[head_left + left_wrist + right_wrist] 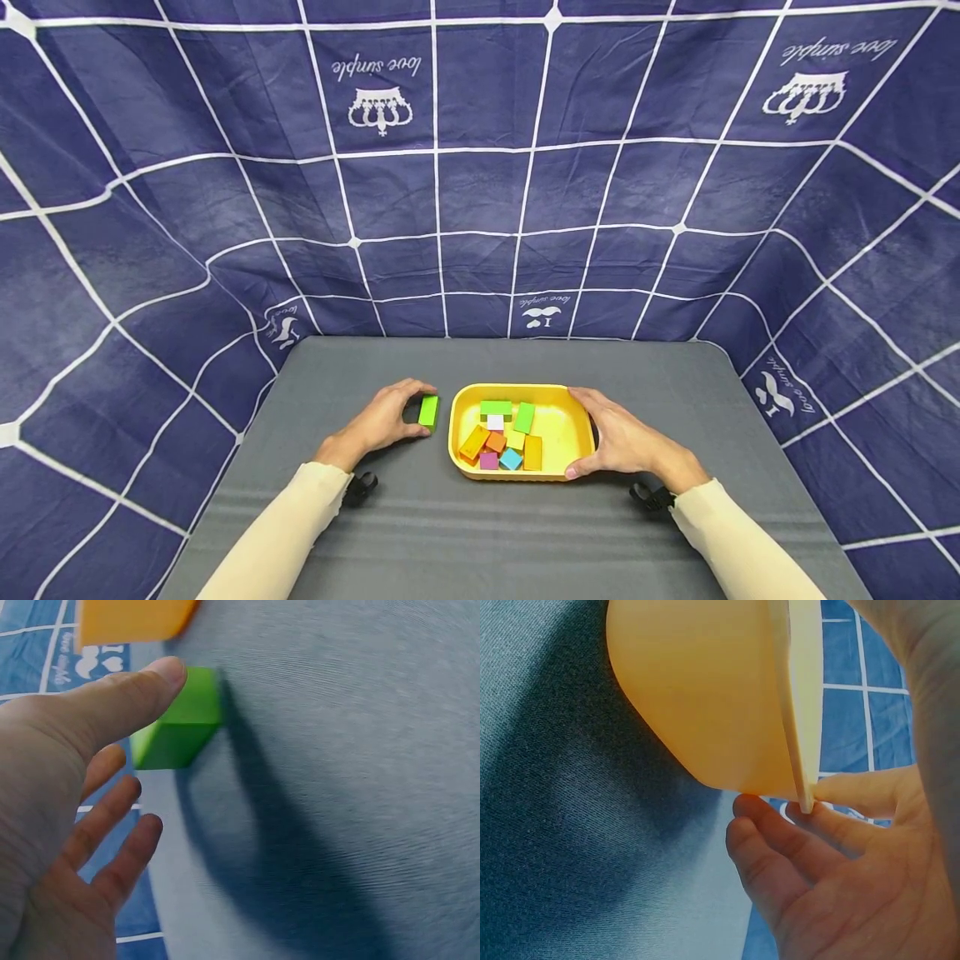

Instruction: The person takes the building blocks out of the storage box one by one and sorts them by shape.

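Between thumb and fingers, my left hand pinches a bright green rectangular block, just left of a yellow plastic container. The left wrist view shows the thumb pressed along this block; whether it touches the table is unclear. My right hand grips the container's right end, thumb at the near corner and fingers at the far one. In the right wrist view, fingertips touch the container's rim. Inside lie green blocks, orange blocks, and small white, yellow, purple and blue cubes.
A grey cloth covers the table. Blue curtains with white grid lines hang behind and on both sides. Black straps sit at both wrists below cream sleeves.
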Demonstrator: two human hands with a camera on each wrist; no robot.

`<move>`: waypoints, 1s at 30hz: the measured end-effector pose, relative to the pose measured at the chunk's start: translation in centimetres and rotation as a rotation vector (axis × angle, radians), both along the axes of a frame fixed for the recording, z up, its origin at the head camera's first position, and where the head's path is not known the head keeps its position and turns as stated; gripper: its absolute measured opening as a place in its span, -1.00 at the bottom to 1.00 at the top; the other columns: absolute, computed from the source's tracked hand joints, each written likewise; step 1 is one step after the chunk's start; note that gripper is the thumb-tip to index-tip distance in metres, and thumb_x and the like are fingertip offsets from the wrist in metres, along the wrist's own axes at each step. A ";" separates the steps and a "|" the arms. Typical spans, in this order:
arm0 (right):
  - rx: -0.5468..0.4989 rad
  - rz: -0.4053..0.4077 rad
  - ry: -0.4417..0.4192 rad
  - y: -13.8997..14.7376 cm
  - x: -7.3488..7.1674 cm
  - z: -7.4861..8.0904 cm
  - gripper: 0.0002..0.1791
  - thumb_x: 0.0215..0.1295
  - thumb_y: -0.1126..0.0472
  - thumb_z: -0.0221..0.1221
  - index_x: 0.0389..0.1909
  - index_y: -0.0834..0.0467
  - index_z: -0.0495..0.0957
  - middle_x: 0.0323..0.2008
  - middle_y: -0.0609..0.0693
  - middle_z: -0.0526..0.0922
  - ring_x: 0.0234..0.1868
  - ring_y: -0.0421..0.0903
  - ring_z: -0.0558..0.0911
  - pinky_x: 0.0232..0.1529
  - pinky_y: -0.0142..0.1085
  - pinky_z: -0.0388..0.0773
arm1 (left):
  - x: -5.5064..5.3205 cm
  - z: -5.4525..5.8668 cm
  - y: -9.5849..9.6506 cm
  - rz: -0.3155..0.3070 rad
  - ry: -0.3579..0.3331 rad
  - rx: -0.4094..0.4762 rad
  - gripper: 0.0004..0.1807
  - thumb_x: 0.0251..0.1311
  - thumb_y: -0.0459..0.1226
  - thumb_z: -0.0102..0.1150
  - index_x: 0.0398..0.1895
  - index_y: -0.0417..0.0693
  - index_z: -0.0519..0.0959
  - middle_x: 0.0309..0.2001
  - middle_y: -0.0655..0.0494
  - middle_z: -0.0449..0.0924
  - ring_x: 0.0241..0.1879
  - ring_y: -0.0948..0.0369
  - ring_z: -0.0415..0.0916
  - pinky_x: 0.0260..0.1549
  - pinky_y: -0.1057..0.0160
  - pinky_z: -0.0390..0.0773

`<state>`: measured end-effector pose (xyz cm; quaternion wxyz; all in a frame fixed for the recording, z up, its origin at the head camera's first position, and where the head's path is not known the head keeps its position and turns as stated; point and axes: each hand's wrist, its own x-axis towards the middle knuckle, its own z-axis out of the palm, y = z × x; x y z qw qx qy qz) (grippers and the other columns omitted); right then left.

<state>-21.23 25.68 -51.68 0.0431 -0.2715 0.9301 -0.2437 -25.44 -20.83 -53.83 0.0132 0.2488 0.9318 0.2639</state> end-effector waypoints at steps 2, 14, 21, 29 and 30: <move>0.001 0.001 0.000 0.0 -0.1 0.0 0.60 -0.10 -0.43 0.81 0.77 0.39 0.28 0.68 0.30 0.48 0.63 0.28 0.59 0.66 0.31 0.54 | 0.0 0.6 0.1 -0.015 0.034 -0.002 -0.21 0.24 -0.22 0.81 0.52 -0.08 0.67 0.39 -0.03 0.78 0.43 -0.12 0.73 0.49 -0.25 0.69; 0.007 -0.001 -0.018 0.0 -0.1 0.1 0.59 -0.10 -0.43 0.81 0.77 0.40 0.27 0.68 0.33 0.47 0.61 0.31 0.60 0.65 0.33 0.54 | 0.4 5.0 5.1 -0.173 0.089 0.010 -0.36 0.41 -0.23 0.69 0.51 -0.06 0.69 0.37 -0.06 0.77 0.38 -0.10 0.76 0.47 -0.20 0.73; -0.005 0.000 -0.022 0.1 0.1 0.0 0.60 -0.10 -0.42 0.81 0.77 0.41 0.27 0.67 0.32 0.48 0.60 0.29 0.61 0.63 0.33 0.57 | -0.2 5.9 9.8 -0.279 0.008 -0.043 -0.41 0.51 -0.18 0.60 0.53 -0.07 0.69 0.36 -0.09 0.78 0.34 -0.08 0.76 0.50 -0.13 0.71; 0.004 0.001 -0.024 0.1 0.0 0.0 0.60 -0.09 -0.44 0.80 0.77 0.40 0.26 0.67 0.33 0.48 0.60 0.30 0.61 0.63 0.31 0.57 | -1.7 5.2 14.2 -0.369 -0.036 -0.158 -0.51 0.56 -0.16 0.55 0.47 -0.02 0.75 0.36 0.01 0.79 0.36 0.05 0.75 0.56 0.00 0.67; 0.003 0.003 -0.020 0.1 -0.1 0.0 0.60 -0.09 -0.44 0.80 0.77 0.40 0.27 0.67 0.32 0.48 0.60 0.29 0.61 0.63 0.31 0.57 | -2.0 5.0 14.6 -0.376 -0.035 -0.173 -0.52 0.55 -0.17 0.56 0.45 -0.01 0.76 0.36 0.04 0.79 0.36 0.07 0.75 0.56 0.03 0.67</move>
